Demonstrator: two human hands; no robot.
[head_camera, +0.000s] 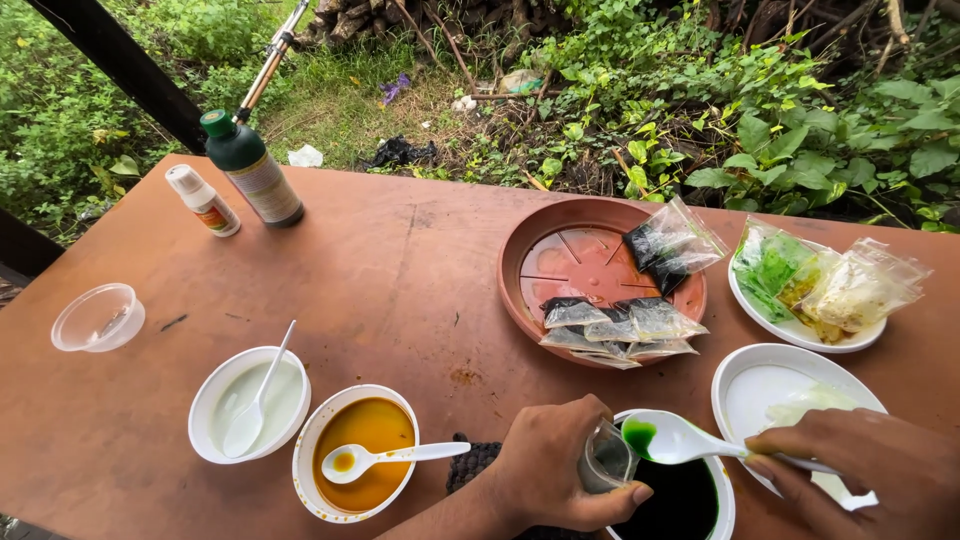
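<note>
Green liquid fills the white plastic spoon (668, 438) pinched in the right hand (868, 462), at three o'clock of the small clear pouch (604, 458) gripped by the left hand (556, 468) fingers. A tilt could spill dye onto the brown surface (400, 270).

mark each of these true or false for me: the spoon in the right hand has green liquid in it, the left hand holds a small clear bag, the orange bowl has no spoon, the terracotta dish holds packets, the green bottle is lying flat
1. The white spoon in the right hand carries green liquid. True.
2. The left hand holds a small clear bag. True, over the bowl of dark green liquid.
3. The bowl of orange liquid has no spoon. False: a white spoon rests in it.
4. The terracotta dish holds packets. True, dark-filled clear ones.
5. The green bottle lies flat. False: it stands upright beside a small white bottle.
</note>
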